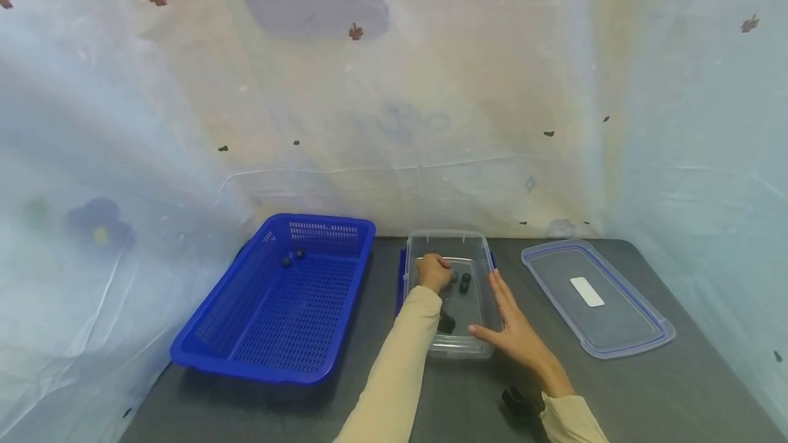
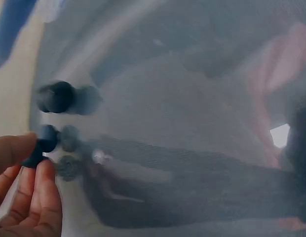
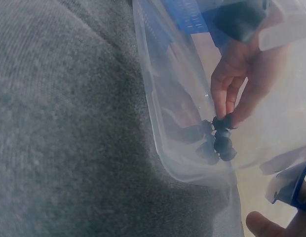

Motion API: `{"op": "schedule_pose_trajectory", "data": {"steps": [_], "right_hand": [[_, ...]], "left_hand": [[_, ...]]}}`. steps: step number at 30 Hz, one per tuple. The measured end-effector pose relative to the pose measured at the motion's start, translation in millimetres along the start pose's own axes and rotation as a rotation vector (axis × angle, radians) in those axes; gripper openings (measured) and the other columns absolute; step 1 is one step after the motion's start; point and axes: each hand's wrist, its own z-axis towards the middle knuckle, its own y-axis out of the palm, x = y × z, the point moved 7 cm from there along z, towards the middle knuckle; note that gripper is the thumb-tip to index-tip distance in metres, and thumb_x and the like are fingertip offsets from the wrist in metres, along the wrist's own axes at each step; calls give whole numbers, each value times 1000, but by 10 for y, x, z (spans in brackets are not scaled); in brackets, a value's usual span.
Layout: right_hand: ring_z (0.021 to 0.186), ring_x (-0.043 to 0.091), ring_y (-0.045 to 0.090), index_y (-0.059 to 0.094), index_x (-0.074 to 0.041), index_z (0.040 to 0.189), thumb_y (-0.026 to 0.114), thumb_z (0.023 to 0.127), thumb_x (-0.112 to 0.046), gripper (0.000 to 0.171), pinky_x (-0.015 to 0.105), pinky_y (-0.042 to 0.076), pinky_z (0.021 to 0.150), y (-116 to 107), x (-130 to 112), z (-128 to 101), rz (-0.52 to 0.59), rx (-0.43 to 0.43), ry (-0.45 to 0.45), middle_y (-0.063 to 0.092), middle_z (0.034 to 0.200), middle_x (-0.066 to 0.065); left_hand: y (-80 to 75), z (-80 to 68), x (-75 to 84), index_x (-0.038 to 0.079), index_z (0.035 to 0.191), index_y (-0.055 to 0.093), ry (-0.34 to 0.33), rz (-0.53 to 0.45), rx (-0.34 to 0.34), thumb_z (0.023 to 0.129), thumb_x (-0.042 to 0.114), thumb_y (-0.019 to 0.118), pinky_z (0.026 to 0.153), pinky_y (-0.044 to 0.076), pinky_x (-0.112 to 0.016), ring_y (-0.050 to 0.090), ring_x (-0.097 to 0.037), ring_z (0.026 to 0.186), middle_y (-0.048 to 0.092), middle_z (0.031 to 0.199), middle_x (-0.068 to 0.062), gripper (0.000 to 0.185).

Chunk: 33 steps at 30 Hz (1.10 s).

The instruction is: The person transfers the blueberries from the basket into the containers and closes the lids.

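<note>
A small dark piece [image 2: 42, 143] sits pinched between the thumb and fingertips [image 2: 42, 180] of the left hand [image 1: 434, 272], whose grip is clamped on it low inside the clear plastic box [image 1: 411, 272]. The right wrist view shows the same pinch through the box wall, the fingers pointing down at a little cluster of dark pieces [image 3: 218, 144] lying together on the box floor. In the left wrist view two more dark pieces [image 2: 57, 96] lie just beyond the held one, blurred by the closeness of the camera. From the head camera another dark piece [image 1: 465, 282] shows just right of the left hand, and a larger dark shape [image 1: 446, 323] lies nearer the front wall.

The right hand [image 1: 514, 330] rests flat against the right side of the box, its grip apart, fingers straight and thumb spread along the front corner, holding nothing.

The box stands on the grey tabletop [image 1: 615, 395]. Just to its left is a blue perforated basket [image 1: 203, 340] with two dark pieces [image 1: 292, 257] near its far end. To the right, apart from the box, lies the clear lid [image 1: 615, 333] with a white label [image 1: 587, 291]. A pale patterned sheet [image 1: 394, 87] hangs behind and beside everything.
</note>
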Motion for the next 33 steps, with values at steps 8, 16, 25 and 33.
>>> {"op": "schedule_pose_trajectory", "data": {"steps": [8,16,25,33], "right_hand": [[142,44,6,8,-9,156,78,81,-27,104,71,19,101,6,-19,-1,17,0,-13,2,160,19],[142,44,7,9,-4,155,78,81,-27,103,71,19,101,-4,-26,-3,18,7,-19,2,160,19],[142,44,6,8,-8,156,78,82,-26,103,70,21,101,-1,-10,-5,26,5,-11,2,160,18],[142,46,8,9,-7,156,77,82,-28,103,71,21,100,9,-1,-13,16,9,-6,2,160,20]], "left_hand": [[30,15,-32,0,79,72,17,0,-6,67,-9,79,72,51,-32,59,-24,80,64,74,-6,17],[82,45,-113,2,73,70,-38,-3,-27,65,-10,81,75,52,-35,59,-25,82,62,82,-11,19],[106,46,-126,1,78,72,-81,-3,-58,65,-9,83,84,50,-39,60,-30,92,63,88,-14,20],[91,32,-95,4,81,74,-53,26,-56,64,-3,86,82,50,-37,61,-30,94,67,86,-9,21]]}}
